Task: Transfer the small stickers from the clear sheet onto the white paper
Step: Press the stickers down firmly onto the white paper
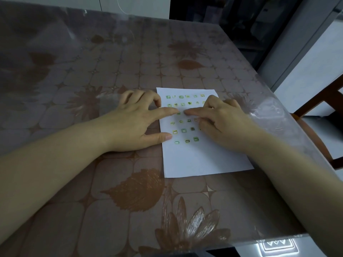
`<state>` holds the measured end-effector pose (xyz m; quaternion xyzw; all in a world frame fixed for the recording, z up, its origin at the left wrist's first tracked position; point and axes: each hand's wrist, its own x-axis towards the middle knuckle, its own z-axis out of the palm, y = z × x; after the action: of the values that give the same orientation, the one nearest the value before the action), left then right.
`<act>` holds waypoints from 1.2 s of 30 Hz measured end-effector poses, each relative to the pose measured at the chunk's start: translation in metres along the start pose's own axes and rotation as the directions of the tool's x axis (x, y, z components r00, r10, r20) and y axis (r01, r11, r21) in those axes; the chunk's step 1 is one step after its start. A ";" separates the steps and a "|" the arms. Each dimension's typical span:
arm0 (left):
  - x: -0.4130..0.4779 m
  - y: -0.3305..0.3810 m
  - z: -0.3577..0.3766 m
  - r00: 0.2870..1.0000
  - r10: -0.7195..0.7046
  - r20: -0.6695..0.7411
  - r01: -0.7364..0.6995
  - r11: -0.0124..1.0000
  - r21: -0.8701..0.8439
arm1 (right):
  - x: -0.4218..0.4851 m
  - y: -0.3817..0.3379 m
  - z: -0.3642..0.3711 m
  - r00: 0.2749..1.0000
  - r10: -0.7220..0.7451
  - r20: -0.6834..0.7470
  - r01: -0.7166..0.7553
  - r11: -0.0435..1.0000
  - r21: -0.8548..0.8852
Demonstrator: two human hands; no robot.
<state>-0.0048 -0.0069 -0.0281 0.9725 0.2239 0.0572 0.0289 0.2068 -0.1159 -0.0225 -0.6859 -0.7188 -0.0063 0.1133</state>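
1. Seemingly, one small sticker is being pressed down. It lies in the middle rows of the white paper, right between two index fingertips that nearly meet over it.
2. Rows of other small green stickers already sit on the upper half of the paper, while the lower half is bare. I judge the task well along but not finished.
3. The left hand grips nothing. Its straight index fingertip presses on the paper at the sticker, its thumb rests flat on the paper's left edge, and its other fingers bend onto the table.
4. The right hand holds nothing that I can see. Its index fingertip touches the paper just beside the sticker, and its remaining fingers are curled.
5. The next move calls for rubbing the sticker flat, then fetching another from the clear sheet, which I cannot make out with certainty.
6. A wooden chair stands beyond the table's right edge.
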 end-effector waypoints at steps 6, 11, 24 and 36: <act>0.001 -0.001 0.000 1.000 -0.004 0.028 0.004 1.000 -0.004 | -0.003 0.005 -0.005 0.997 0.045 -0.055 -0.043 0.998 0.041; 0.001 -0.001 0.001 1.000 -0.003 0.023 0.004 1.000 -0.010 | -0.005 0.008 -0.008 0.994 0.083 -0.076 -0.075 0.992 0.097; 0.000 -0.001 0.002 0.998 -0.019 0.055 0.020 1.000 -0.014 | -0.005 0.009 -0.012 0.994 0.106 0.010 -0.107 0.989 0.098; 0.001 -0.001 0.003 0.999 -0.021 0.050 0.021 1.000 -0.013 | -0.008 0.017 -0.015 0.994 0.112 0.016 -0.113 0.988 0.101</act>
<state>-0.0040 -0.0059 -0.0315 0.9710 0.2330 0.0343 0.0417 0.2265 -0.1252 -0.0122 -0.7188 -0.6788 0.0405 0.1445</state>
